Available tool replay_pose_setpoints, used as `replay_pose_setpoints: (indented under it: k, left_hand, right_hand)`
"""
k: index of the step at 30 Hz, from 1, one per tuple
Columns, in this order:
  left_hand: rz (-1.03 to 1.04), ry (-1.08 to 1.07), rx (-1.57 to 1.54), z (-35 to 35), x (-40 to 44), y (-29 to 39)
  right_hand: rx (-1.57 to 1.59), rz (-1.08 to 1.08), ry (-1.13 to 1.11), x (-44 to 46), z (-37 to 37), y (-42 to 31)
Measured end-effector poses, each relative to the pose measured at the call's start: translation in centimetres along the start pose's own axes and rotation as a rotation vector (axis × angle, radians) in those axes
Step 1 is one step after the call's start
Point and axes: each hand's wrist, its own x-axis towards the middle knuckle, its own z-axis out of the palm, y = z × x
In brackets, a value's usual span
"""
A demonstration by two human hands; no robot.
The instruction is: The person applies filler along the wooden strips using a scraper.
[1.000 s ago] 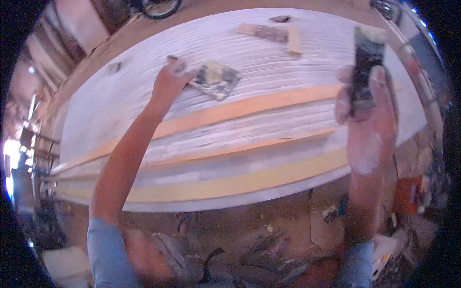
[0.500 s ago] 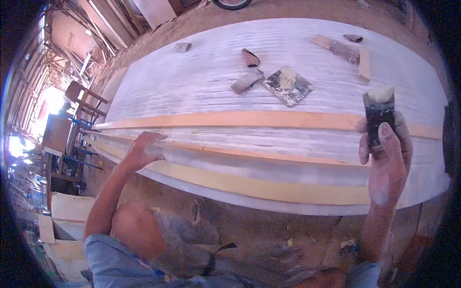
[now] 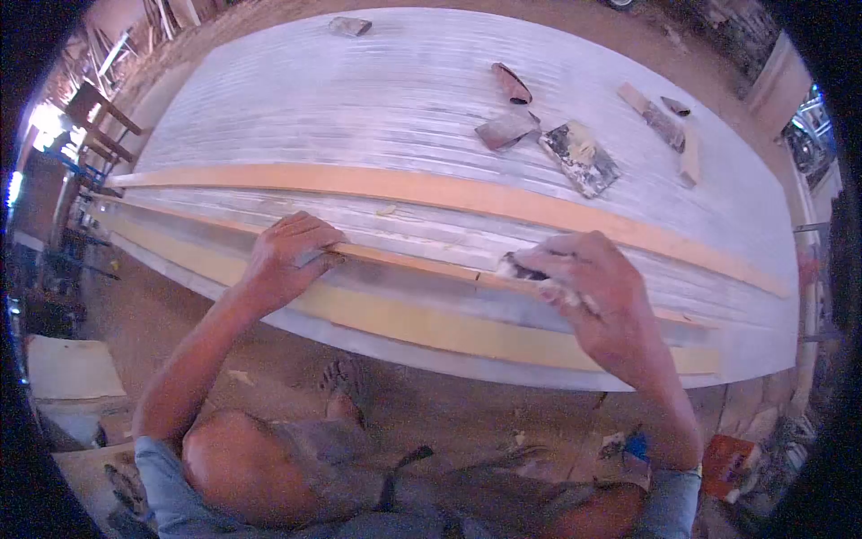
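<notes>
My left hand [image 3: 292, 256] pinches a thin wooden strip [image 3: 404, 260] standing on its edge, its fingers over the top and the thumb in front. My right hand [image 3: 600, 292] holds a dark putty spreader [image 3: 525, 268] against the same strip, right of the left hand. Most of the spreader is hidden by the fingers, and pale putty smears them. Behind lies a wider orange-toned strip [image 3: 395, 185]; in front is a cream-coloured strip [image 3: 404, 323]. A black board with pale putty [image 3: 579, 157] rests beyond the right hand.
The strips lie on a large whitish ridged panel [image 3: 269, 99]. Pieces of curled sandpaper [image 3: 512, 83] and a folded sheet [image 3: 507, 130] lie toward the back. A wooden block wrapped in sandpaper [image 3: 666, 126] sits farther right. A wooden chair [image 3: 103, 117] stands at the left.
My right hand has come down and left, bringing the spreader onto the thin strip. My left hand has closed on that strip. The view has shifted.
</notes>
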Motion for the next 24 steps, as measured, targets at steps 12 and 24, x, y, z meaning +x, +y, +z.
replay_pose_setpoints:
  k: [12, 24]
  left_hand:
    - [0.039, 0.098, 0.011, -2.0, -3.1, -7.9]
    - [0.134, 0.151, 0.118, -1.3, -1.7, -4.6]
  right_hand:
    - [-0.199, -0.002, -0.123, 0.3, 1.3, 0.2]
    - [-0.174, 0.284, 0.058, 0.8, -0.7, -4.6]
